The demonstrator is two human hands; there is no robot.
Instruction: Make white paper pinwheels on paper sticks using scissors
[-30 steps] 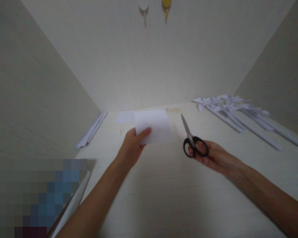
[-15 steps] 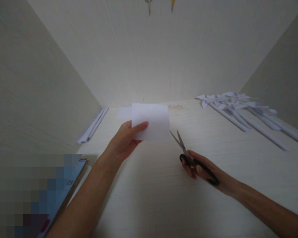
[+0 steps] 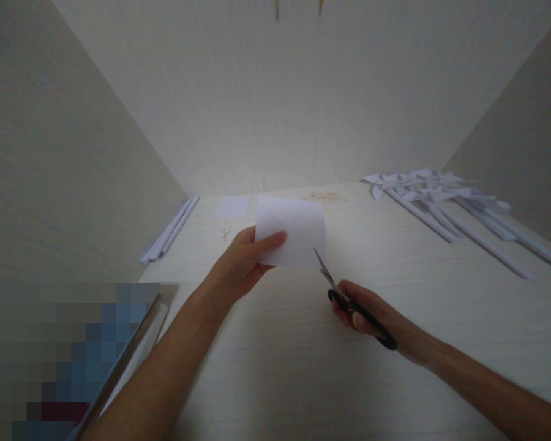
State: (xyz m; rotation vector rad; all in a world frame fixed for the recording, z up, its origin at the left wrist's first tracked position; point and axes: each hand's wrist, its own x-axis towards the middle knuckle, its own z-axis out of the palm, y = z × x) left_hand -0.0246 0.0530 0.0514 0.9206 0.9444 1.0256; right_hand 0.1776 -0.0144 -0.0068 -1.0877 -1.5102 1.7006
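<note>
The left hand (image 3: 241, 264) and the right hand (image 3: 373, 300) were bare. Both forearms (image 3: 174, 349) were bare too, slim and narrowing toward the hands.

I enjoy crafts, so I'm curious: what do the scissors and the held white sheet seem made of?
Scissors: blades likely steel, from their grey metallic look; black handles probably plastic, smooth and evenly coloured. White sheet: apparently matte paper, thin and gently curved.

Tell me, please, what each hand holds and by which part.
The left hand holds the paper by its lower left part; the right hand holds the scissors by their black handles.
</note>
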